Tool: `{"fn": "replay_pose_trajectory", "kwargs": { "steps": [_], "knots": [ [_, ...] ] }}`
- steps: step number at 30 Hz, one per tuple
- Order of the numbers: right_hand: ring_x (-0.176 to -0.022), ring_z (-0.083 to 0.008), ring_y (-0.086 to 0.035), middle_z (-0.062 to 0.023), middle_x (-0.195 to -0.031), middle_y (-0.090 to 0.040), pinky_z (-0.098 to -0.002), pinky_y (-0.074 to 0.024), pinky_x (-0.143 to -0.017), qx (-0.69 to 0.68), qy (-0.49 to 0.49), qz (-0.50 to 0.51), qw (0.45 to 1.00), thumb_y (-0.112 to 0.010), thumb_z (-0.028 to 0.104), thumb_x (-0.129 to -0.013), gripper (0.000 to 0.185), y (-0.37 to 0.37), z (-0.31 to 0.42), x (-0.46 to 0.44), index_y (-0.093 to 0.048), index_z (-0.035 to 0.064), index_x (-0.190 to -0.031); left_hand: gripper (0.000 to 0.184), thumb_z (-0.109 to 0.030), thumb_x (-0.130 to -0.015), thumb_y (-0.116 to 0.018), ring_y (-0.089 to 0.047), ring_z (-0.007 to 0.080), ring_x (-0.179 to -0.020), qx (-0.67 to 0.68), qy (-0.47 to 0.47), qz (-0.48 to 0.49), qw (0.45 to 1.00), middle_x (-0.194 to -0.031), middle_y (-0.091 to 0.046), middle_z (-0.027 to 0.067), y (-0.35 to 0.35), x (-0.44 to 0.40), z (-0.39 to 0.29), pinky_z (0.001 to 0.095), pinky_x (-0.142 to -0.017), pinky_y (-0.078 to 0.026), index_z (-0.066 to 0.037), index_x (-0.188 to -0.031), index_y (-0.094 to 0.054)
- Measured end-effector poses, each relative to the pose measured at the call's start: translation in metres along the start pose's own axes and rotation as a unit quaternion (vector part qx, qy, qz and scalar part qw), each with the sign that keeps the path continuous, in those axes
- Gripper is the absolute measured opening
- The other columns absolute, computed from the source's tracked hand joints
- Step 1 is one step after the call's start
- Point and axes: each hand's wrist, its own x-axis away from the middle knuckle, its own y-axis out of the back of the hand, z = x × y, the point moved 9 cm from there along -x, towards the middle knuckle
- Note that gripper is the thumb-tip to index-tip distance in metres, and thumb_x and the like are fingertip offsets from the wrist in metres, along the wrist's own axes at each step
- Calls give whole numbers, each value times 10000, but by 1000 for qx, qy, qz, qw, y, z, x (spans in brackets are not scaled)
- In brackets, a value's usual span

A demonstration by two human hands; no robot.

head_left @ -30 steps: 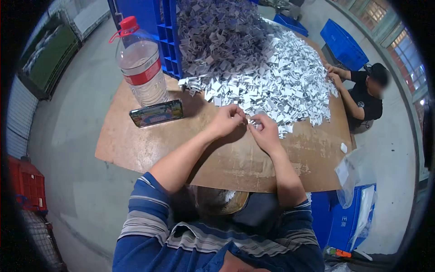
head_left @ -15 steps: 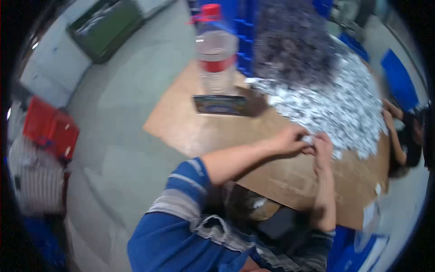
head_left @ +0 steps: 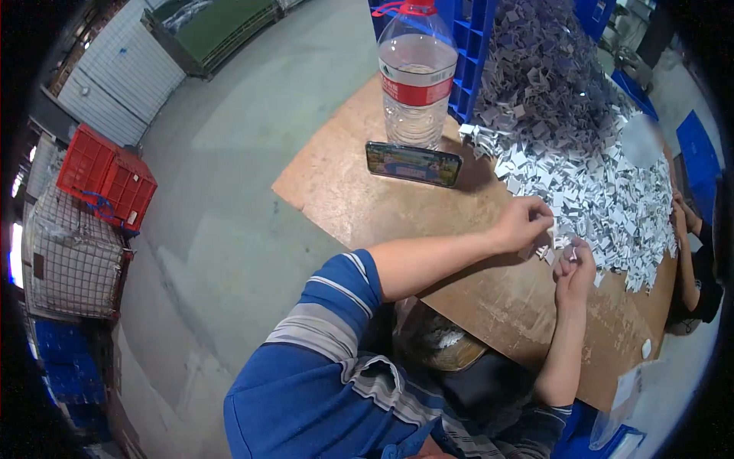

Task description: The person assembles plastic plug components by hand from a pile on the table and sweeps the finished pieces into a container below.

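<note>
My left hand [head_left: 523,226] is closed in a pinch at the near edge of a heap of small white flat pieces [head_left: 612,206], with a white piece at its fingertips. Just to the right and a little lower, my right hand [head_left: 578,269] has its fingers curled, pinching another small whitish piece [head_left: 569,252]. The two hands are a short gap apart, above the brown board [head_left: 527,306]. The exact shape of the pinched pieces is too small to make out.
A phone [head_left: 414,164] leans on a large water bottle [head_left: 417,84] with a red cap. Behind stand a blue crate [head_left: 472,65] and a greyer, taller part of the heap [head_left: 539,73]. At right, another person's hands [head_left: 680,214] touch the heap. Red crates [head_left: 107,180] stand far left.
My hands, earlier together at the fingertips, are now slightly apart. The whole view has shifted, so the table things appear farther right and lower, and the picture is sharper.
</note>
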Motion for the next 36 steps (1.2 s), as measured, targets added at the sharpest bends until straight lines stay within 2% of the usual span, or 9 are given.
{"fn": "replay_pose_trajectory", "kwargs": {
  "steps": [4, 8, 14, 16, 18, 23, 26, 28, 36],
  "knots": [
    [-638, -126, -502, -52, -789, -601, -269, -397, -528, 328, 63, 110, 936, -507, 51, -908, 228, -5, 0, 3, -620, 39, -1106, 106, -125, -828, -702, -579, 184, -618, -134, 31, -8, 990, -759, -686, 67, 13, -1, 6, 304, -588, -480, -22, -855, -697],
    [-598, -101, -434, -25, -722, -542, -280, -350, -515, 604, 246, 107, 750, -502, 69, -926, 211, -77, 30, 44, -643, 74, -1082, 138, -160, -828, -704, -601, 227, -634, -352, -129, 51, 926, -783, -695, 92, -9, 9, -16, 334, -600, -489, -23, -840, -693],
    [-550, -86, -406, -25, -709, -524, -257, -306, -477, 444, 281, 98, 845, -531, 87, -929, 213, -53, 38, 19, -618, 94, -1123, 173, -194, -834, -693, -600, 299, -639, -183, -76, -38, 979, -773, -682, 115, 13, 13, -21, 392, -604, -492, -22, -832, -670],
    [-550, -85, -400, -26, -730, -538, -243, -292, -465, 157, 113, 154, 969, -556, 106, -920, 223, -26, 30, 3, -603, 105, -1138, 179, -201, -836, -690, -593, 312, -632, -167, -45, -66, 983, -761, -674, 116, 27, 21, -21, 407, -600, -489, -24, -830, -661],
    [-549, -84, -395, -27, -751, -552, -230, -277, -453, -154, -74, 202, 964, -581, 124, -911, 242, -21, 11, 2, -588, 117, -1152, 187, -206, -843, -693, -599, 299, -634, -319, -65, -32, 945, -754, -673, 115, 40, 35, -35, 402, -591, -489, -31, -812, -635],
    [-508, -76, -383, -39, -771, -569, -219, -224, -418, -29, -74, 59, 995, -512, 128, -913, 197, -7, 6, -1, -539, 132, -1108, 198, -233, -839, -706, -610, 320, -668, -521, -184, -31, 833, -946, -632, 113, 103, 91, -60, 379, -565, -486, -72, -877, -597],
    [-497, -76, -375, -45, -777, -577, -219, -223, -418, -66, -65, 34, 995, -508, 142, -910, 182, -5, 4, -3, -539, 132, -1089, 250, -238, -835, -708, -627, 322, -744, -606, -107, -25, 788, -1078, -632, 150, 135, 114, -68, 378, -617, -511, -57, -975, -607],
    [-486, -77, -367, -50, -783, -584, -219, -221, -419, -96, -57, 13, 994, -504, 157, -906, 169, -4, 4, -4, -538, 133, -1070, 348, -263, -835, -703, -635, 347, -823, -627, -156, -122, 753, -1171, -639, 200, 151, 129, -88, 382, -695, -534, -35, -1080, -611],
    [-502, -97, -419, -89, -814, -624, -232, -250, -413, -26, -87, 82, 992, -531, 195, -889, 193, -7, 1, -4, -540, 125, -1068, 529, -342, -805, -733, -642, 378, -961, -652, -57, -131, 744, -1347, -584, 246, 166, 132, -74, 417, -815, -539, -25, -1208, -601]
  ]
}}
